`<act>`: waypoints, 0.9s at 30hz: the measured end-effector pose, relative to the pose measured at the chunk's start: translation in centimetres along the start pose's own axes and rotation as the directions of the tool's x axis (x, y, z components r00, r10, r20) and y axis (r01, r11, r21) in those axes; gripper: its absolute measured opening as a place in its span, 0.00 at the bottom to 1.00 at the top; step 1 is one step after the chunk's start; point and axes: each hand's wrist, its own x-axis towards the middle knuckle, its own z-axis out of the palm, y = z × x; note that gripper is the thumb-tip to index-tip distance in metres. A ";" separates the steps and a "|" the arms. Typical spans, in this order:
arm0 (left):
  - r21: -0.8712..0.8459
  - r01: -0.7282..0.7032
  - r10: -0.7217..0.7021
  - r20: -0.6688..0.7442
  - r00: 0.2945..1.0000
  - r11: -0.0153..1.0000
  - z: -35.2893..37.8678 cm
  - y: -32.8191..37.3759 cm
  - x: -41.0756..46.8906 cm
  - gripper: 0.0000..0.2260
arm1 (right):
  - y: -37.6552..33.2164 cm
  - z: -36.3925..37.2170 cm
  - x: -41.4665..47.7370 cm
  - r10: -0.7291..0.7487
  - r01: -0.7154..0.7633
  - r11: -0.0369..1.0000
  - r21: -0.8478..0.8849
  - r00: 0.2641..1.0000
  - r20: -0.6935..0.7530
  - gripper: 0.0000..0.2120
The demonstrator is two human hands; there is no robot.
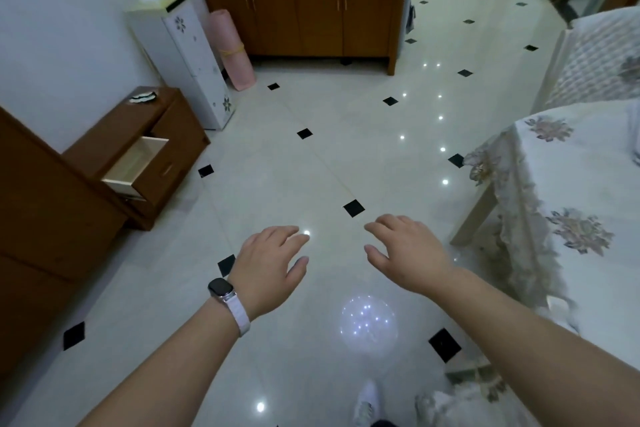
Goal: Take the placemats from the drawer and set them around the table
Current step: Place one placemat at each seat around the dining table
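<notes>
A small brown drawer cabinet [149, 135] stands against the left wall with its top drawer [136, 163] pulled open; the pale inside shows no placemat from here. The table [575, 204], covered by a white floral cloth with lace edge, fills the right side. My left hand [270, 267], with a white watch on the wrist, and my right hand [405, 250] hover over the floor in the middle, fingers relaxed and spread, holding nothing. No placemat is visible in either hand.
A tall white floral cabinet [187, 55] and a rolled pink mat [232, 48] stand by the far wall beside a large wooden sideboard [304, 0]. A covered chair [595, 59] sits behind the table. A dark wardrobe [41, 236] lines the left. White tiled floor [311, 166] lies between.
</notes>
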 end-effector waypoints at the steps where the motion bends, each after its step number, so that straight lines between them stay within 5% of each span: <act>1: -0.006 -0.004 0.004 -0.001 1.000 1.000 0.1 0.1 1.1 0.18 | 0.7 -0.4 0.8 0.004 -0.004 1.000 -0.003 1.000 -0.002 0.29; 15: -0.078 -0.199 0.199 -0.012 0.980 0.977 3.7 -2.3 17.4 0.17 | 7.2 -1.7 8.8 0.191 -0.191 0.981 0.020 0.981 -0.022 0.27; 27: -0.217 -0.269 0.273 -0.014 0.962 0.938 8.3 -13.3 36.1 0.17 | 9.2 -3.7 27.2 0.368 -0.368 0.926 -0.079 0.930 -0.015 0.20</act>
